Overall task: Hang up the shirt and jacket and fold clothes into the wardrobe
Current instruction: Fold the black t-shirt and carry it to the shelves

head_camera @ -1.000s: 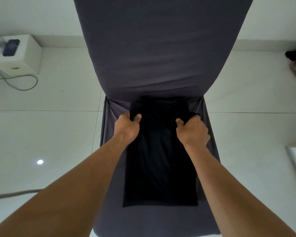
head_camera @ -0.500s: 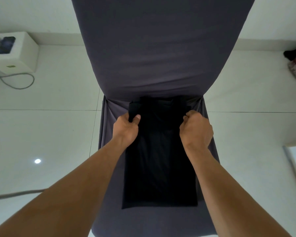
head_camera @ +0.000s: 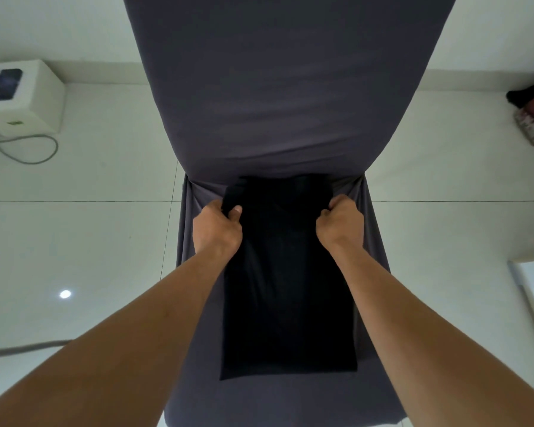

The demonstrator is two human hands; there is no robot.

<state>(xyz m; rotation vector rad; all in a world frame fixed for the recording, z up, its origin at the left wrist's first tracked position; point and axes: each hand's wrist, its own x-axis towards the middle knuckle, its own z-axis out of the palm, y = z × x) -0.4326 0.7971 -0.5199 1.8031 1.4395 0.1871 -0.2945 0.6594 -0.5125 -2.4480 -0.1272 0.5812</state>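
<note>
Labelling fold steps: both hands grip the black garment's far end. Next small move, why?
Probably fold the far edge toward the near hem. Left hand and right hand each grip a far corner of the black garment, which lies long and flat on the chair seat.

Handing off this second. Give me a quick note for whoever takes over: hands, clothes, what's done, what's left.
Hands: left hand grips the far left corner of the black garment; right hand grips its far right corner.
Where: the garment lies flat as a narrow rectangle on the covered chair seat, far end at the chair back.
Done: sides look folded in.
Left: probably fold the far end toward you, then put it away. No wardrobe, shirt or jacket in view.
</note>
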